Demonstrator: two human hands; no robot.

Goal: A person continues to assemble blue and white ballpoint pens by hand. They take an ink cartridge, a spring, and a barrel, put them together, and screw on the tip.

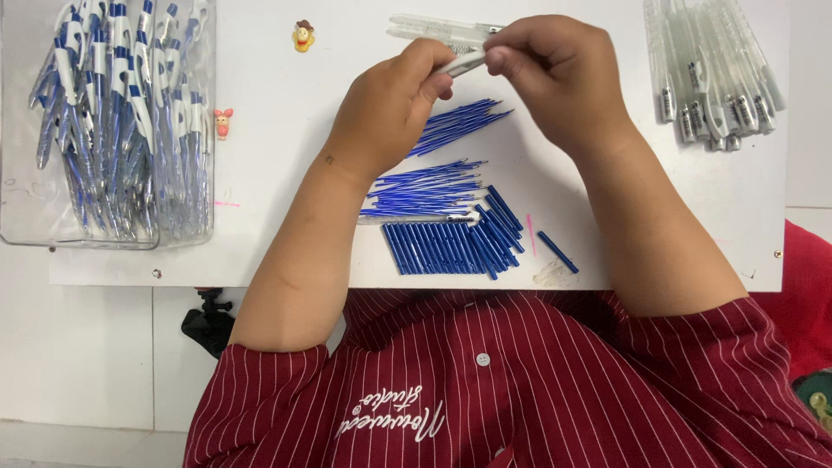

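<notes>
Inside clear tray (pixel 26 130) (left): blue-white pens (pixel 113 113)

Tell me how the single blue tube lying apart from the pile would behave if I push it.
The lone blue tube looks round and thin, so it would probably roll sideways. It seems light and stiff, like the stacked tubes. It lies near the board edge, so it might drop off.

A dark red shirt (pixel 520 390) with thin white pinstripes, short sleeves, a white button, and seemingly embroidered white lettering.
</notes>
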